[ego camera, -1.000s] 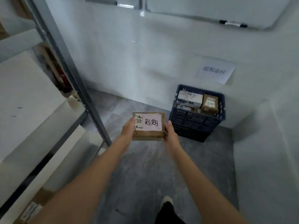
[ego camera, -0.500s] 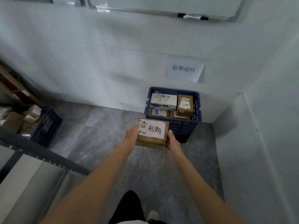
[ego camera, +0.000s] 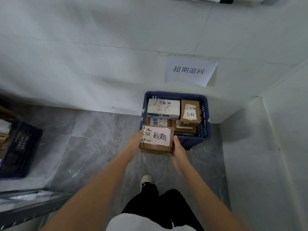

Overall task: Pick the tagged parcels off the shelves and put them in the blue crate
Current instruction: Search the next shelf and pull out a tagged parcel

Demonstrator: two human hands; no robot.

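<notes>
I hold a brown cardboard parcel with a pale pink handwritten tag on top, level, between both hands. My left hand grips its left side and my right hand its right side. The parcel hangs just in front of the near rim of the blue crate, which stands on the floor against the white wall. Inside the crate lie a white tagged box, a small brown tagged box and other parcels beneath them.
A paper sign is stuck on the wall above the crate. A second dark blue crate with parcels stands at the left. A grey shelf edge crosses the lower left. A white wall closes the right side. My legs and shoe are below.
I have walked closer to the blue crate, carrying the parcel in both hands; the crate looks larger and the parcel now overlaps its near rim. The shelf has slid further left.
</notes>
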